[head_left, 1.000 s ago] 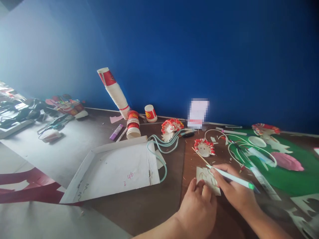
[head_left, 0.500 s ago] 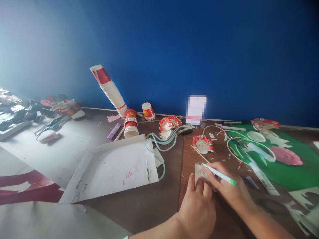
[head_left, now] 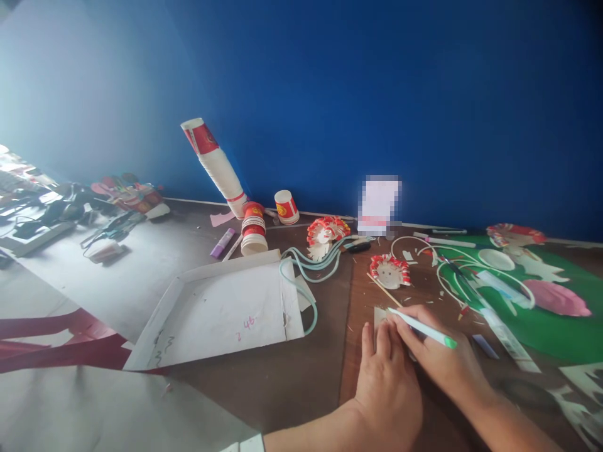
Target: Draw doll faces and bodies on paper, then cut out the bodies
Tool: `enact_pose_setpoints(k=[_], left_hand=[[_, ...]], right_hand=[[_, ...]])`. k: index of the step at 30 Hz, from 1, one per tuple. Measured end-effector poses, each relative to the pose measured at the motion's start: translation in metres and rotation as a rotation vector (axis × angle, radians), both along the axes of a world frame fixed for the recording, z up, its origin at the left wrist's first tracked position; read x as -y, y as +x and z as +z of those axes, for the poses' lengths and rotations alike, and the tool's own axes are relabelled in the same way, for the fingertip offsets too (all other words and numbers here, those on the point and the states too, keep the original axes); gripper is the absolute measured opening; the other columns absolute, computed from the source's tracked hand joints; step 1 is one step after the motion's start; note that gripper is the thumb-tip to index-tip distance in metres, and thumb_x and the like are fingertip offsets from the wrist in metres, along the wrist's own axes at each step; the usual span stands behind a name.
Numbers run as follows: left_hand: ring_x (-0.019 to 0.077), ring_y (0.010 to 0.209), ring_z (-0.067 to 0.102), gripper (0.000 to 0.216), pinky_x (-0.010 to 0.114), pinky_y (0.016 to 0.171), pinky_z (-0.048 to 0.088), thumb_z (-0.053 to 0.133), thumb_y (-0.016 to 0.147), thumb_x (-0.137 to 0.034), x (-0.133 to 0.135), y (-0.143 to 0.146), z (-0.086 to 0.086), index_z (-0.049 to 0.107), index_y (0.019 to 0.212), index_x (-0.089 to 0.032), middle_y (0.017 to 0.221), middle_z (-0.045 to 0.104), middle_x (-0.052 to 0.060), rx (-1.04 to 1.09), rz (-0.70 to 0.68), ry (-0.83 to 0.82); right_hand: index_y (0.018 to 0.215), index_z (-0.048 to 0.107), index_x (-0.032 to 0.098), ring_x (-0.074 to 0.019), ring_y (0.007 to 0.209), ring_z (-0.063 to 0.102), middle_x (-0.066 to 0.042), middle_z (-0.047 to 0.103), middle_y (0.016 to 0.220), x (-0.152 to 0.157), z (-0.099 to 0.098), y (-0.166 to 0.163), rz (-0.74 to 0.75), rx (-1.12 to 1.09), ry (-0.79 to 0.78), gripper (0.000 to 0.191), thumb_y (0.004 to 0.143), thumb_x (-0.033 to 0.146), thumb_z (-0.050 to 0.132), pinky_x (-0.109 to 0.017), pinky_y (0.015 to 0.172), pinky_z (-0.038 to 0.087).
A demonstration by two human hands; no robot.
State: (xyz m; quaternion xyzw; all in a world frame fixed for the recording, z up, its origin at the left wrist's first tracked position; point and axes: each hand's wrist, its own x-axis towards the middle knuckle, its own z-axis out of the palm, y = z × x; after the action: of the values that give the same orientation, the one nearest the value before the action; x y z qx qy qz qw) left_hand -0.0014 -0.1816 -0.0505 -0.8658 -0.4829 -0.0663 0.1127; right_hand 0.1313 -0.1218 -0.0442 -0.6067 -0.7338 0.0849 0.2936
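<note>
My right hand (head_left: 438, 358) is closed round a white pen with a green end (head_left: 421, 327), its tip on a small beige paper cutout (head_left: 379, 314) lying on the brown table. My left hand (head_left: 389, 383) rests fingers-down on the same cutout, pressing it flat; most of the paper is hidden under both hands. Just beyond lies a paper-cup face with red fringe (head_left: 390, 270) on a thin wooden stick.
A shallow white cardboard tray (head_left: 221, 311) lies to the left, with pale green cords (head_left: 306, 270) at its corner. Stacked red-and-white paper cups (head_left: 217, 166), a purple glue stick (head_left: 222, 242) and another fringed face (head_left: 325, 232) stand near the blue wall. Green paper (head_left: 556, 326) with cutouts lies right.
The pen has slid slightly along the cutout and my left fingers have moved further over the paper. The view shifted a little; the other objects stay put.
</note>
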Motion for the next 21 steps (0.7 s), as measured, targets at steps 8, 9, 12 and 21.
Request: enact_pose_setpoints(k=[8,9,12,21], left_hand=[[0.0262,0.136,0.050,0.048,0.039,0.114,0.042,0.044,0.094,-0.027,-0.0031,0.0008,-0.0032,0.061,0.134,-0.007,0.144,0.056,0.016,0.015,0.050,0.024],[0.0255,0.134,0.051,0.048,0.038,0.114,0.042,0.043,0.095,-0.027,-0.0035,0.0010,-0.0028,0.061,0.134,-0.007,0.142,0.057,0.016,0.015,0.055,0.025],[0.0248,0.133,0.053,0.048,0.037,0.114,0.042,0.042,0.095,-0.027,-0.0038,0.0023,-0.0009,0.060,0.136,-0.008,0.142,0.058,0.015,0.007,0.071,0.029],[0.0259,0.136,0.050,0.050,0.041,0.118,0.036,0.040,0.096,-0.030,-0.0022,0.0037,0.0026,0.057,0.139,-0.009,0.144,0.056,0.014,-0.033,0.069,-0.005]], right_hand=[[0.097,0.069,0.026,-0.0181,0.063,0.074,-0.002,0.078,0.080,-0.0011,-0.0014,0.0044,0.015,-0.039,0.025,0.026,0.094,0.047,0.054,-0.024,0.055,0.053],[0.098,0.069,0.025,-0.0177,0.065,0.074,-0.002,0.079,0.082,-0.0014,-0.0022,0.0057,0.018,-0.050,0.035,0.026,0.094,0.046,0.055,-0.024,0.056,0.054],[0.097,0.068,0.024,-0.0181,0.073,0.075,-0.003,0.079,0.087,-0.0026,-0.0037,0.0079,0.053,-0.077,0.059,0.024,0.094,0.044,0.055,-0.025,0.065,0.057],[0.093,0.067,0.027,-0.0191,0.074,0.076,-0.001,0.079,0.085,-0.0024,-0.0051,0.0045,0.048,-0.099,-0.004,0.025,0.091,0.048,0.054,-0.025,0.064,0.058]])
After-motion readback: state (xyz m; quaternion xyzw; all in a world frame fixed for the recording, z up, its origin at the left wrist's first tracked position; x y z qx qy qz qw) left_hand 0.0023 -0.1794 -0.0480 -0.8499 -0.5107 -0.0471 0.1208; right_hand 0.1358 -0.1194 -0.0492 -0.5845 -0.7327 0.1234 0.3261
